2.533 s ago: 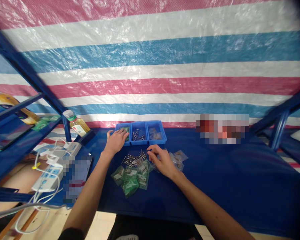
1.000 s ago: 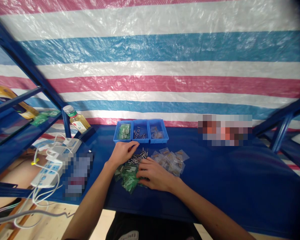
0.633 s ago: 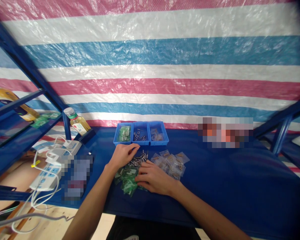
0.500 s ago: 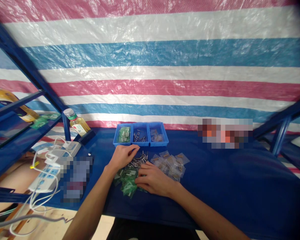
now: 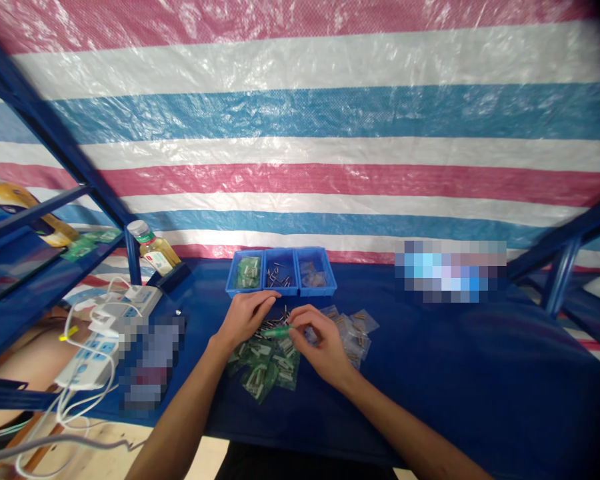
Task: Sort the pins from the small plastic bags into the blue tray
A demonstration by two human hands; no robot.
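My right hand [image 5: 320,347] pinches a small green packet [image 5: 279,331] between thumb and fingers, lifted just above a heap of green packets [image 5: 265,365] on the blue table cover [image 5: 455,373]. My left hand [image 5: 245,317] lies over the pile of small metal pins [image 5: 275,321], fingers curled down onto them; what it holds, if anything, is hidden. Clear packets [image 5: 355,330] lie right of my right hand. Beyond both hands stand three joined blue bins [image 5: 281,289] holding green packets, pins and clear packets.
A striped plastic sheet [image 5: 300,147] hangs behind the table. At the left stand a bottle [image 5: 153,248], a white power strip with cables [image 5: 105,333] and a blue shelf frame [image 5: 40,213]. Blurred items lie at the back right and front left.
My right hand has risen off the green heap with one green packet pinched in it. My left hand came back earlier from the left bin to the pins and has stayed there.
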